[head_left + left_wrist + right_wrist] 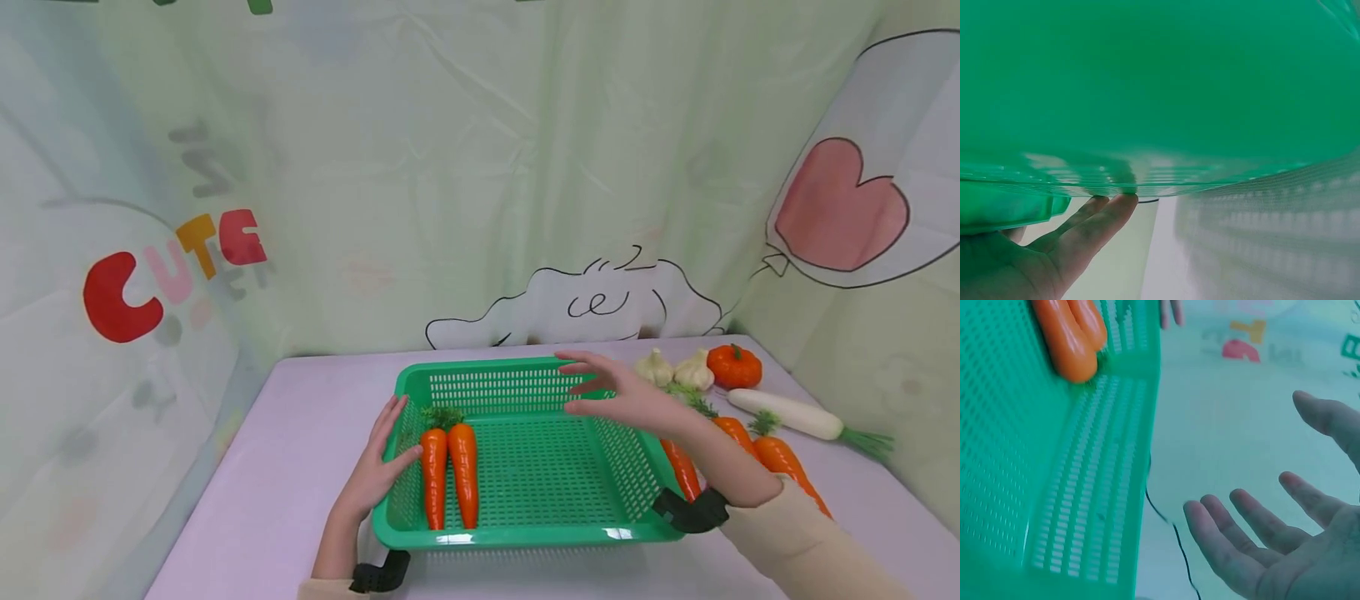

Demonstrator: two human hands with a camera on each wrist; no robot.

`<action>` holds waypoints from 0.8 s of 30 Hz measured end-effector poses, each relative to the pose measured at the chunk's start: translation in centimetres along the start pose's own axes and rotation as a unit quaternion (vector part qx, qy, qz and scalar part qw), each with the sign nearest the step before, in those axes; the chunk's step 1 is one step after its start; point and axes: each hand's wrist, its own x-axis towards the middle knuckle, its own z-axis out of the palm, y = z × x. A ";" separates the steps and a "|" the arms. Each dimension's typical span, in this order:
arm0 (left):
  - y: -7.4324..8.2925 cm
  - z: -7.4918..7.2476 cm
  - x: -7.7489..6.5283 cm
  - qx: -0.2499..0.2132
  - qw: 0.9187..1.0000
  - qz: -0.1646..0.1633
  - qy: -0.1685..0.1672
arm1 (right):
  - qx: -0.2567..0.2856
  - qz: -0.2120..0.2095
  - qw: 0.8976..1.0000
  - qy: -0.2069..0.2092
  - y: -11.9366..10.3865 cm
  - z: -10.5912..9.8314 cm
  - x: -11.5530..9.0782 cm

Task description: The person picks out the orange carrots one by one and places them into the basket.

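A green plastic basket [525, 537] stands on the table with two carrots [465, 475] side by side in its left part, their leafy tops toward the back. My left hand [377, 467] is at the basket's left rim, fingers extended; in the left wrist view its fingertips [1124, 203] meet the basket's underside or outer wall, though the exact contact is hard to tell. Above the basket's back right corner hovers my right hand [622, 396], fingers spread and holding nothing. In the right wrist view that hand [1279, 550] is apart from the basket wall [1129, 550].
Right of the basket lie more carrots [783, 458], partly behind my right forearm. Farther back are two garlic bulbs [694, 372], an orange pumpkin [734, 367] and a white radish [787, 414]. A printed curtain [420, 208] hangs behind the table [300, 433].
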 end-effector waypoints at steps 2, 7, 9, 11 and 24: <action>0.0 0.0 0.0 0.001 1.000 -0.001 0.002 | -0.010 -0.005 1.000 0.023 0.2 -0.6 -0.7; -0.1 -0.1 0.1 -0.003 1.000 -0.002 0.004 | -0.030 -0.008 0.996 0.079 1.2 -1.9 -2.1; -0.2 -0.1 0.1 -0.003 1.000 -0.001 0.003 | -0.046 -0.003 0.993 0.105 1.7 -2.3 -2.6; -0.2 -0.1 0.1 -0.002 1.000 0.000 0.004 | -0.052 0.007 0.991 0.127 2.4 -2.6 -3.1; -0.1 0.1 0.1 -0.008 1.000 0.002 0.004 | -0.080 0.034 0.982 0.169 6.6 -3.9 -5.4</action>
